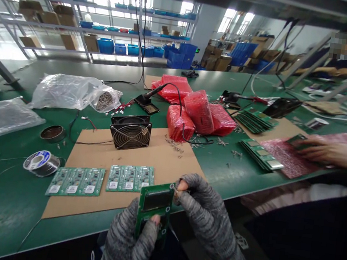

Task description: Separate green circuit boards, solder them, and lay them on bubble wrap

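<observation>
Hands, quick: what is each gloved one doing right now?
Left hand: closed on the green circuit board, gripping its lower part.
Right hand: fingertips pinched at the board's upper right corner; what they hold cannot be told.

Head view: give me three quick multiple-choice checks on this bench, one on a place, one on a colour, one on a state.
1. Where does the small fan stand?
A. at the far edge of the cardboard sheet
B. on the shelf
C. on the red bags

2. What colour are the bubble-wrap bags at mid-table?
A. blue
B. red
C. yellow

3. How is the green display board held?
A. lying flat on the cardboard
B. in the left hand, with the right hand pinching at its top corner
C. by a co-worker's hand

Answers:
1. A, the fan sits on the sheet's far edge, beyond the two circuit board panels.
2. B, the wrapped bundles are red.
3. B, the gloved left hand grips the board from below and the right fingertips meet its upper right corner.
</observation>
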Demonstrator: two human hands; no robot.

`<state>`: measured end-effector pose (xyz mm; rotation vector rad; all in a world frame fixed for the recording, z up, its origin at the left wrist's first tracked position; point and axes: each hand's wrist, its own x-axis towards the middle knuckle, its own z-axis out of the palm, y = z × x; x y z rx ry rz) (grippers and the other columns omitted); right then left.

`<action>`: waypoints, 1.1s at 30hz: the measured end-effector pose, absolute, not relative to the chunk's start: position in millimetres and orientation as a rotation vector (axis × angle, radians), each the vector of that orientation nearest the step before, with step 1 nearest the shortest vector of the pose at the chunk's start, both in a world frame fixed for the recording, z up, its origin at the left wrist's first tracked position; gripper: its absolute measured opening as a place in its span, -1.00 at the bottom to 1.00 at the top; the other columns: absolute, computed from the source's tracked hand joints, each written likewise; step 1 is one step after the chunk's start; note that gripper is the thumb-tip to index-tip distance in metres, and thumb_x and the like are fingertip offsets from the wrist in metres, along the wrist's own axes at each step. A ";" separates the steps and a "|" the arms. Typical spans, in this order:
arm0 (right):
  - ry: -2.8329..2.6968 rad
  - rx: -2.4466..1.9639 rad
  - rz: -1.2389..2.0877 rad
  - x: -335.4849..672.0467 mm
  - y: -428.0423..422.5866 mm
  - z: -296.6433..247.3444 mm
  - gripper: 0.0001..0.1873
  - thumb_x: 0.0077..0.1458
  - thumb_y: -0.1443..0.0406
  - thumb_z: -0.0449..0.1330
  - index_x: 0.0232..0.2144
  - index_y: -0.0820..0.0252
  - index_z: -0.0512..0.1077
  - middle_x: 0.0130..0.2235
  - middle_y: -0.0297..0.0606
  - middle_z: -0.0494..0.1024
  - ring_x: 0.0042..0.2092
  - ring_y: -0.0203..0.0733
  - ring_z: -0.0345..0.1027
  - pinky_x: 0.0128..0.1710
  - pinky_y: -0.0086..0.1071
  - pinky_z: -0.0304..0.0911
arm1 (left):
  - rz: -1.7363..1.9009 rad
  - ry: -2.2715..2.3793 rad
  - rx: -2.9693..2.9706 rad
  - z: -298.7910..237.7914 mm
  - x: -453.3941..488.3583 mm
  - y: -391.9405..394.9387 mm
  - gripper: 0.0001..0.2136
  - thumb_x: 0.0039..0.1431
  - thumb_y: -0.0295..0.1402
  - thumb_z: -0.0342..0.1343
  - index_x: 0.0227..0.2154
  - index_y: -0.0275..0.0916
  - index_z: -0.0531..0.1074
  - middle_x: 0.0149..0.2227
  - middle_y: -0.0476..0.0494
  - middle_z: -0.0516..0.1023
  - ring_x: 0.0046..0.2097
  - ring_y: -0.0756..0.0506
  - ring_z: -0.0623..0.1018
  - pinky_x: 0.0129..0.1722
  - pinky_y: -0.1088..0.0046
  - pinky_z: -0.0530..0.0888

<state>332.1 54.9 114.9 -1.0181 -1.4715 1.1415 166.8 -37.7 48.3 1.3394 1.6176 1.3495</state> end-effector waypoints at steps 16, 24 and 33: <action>-1.485 -1.040 1.141 335.7 54.8 109.8 -0.98 0.08 0.32 0.23 -0.40 0.11 0.46 -0.38 -0.42 0.50 -0.35 -0.34 0.41 -0.32 -0.50 0.32 | 1.299 1.703 1.429 49.8 167.1 -39.0 -0.58 0.24 -0.18 0.19 0.15 -0.05 0.41 0.02 -0.20 0.56 0.11 -0.29 0.53 0.16 0.09 0.48; -1.478 -1.063 1.146 336.3 56.7 106.5 -0.97 0.10 0.29 0.23 -0.38 0.12 0.45 -0.36 -0.40 0.50 -0.34 -0.33 0.41 -0.32 -0.49 0.35 | 1.316 1.703 1.518 48.6 171.3 -39.6 -0.56 0.25 -0.19 0.18 0.17 -0.05 0.36 0.05 -0.22 0.54 0.10 -0.30 0.53 0.11 0.10 0.54; -1.445 -1.049 1.013 330.6 52.5 112.6 -0.99 0.08 0.32 0.24 -0.39 0.13 0.48 -0.38 -0.38 0.53 -0.36 -0.34 0.44 -0.35 -0.55 0.38 | 1.515 1.990 2.437 54.8 186.8 -37.2 -0.76 0.23 -0.56 0.15 -0.07 -0.19 0.46 -0.03 -0.25 0.53 0.05 -0.23 0.53 -0.02 0.21 0.54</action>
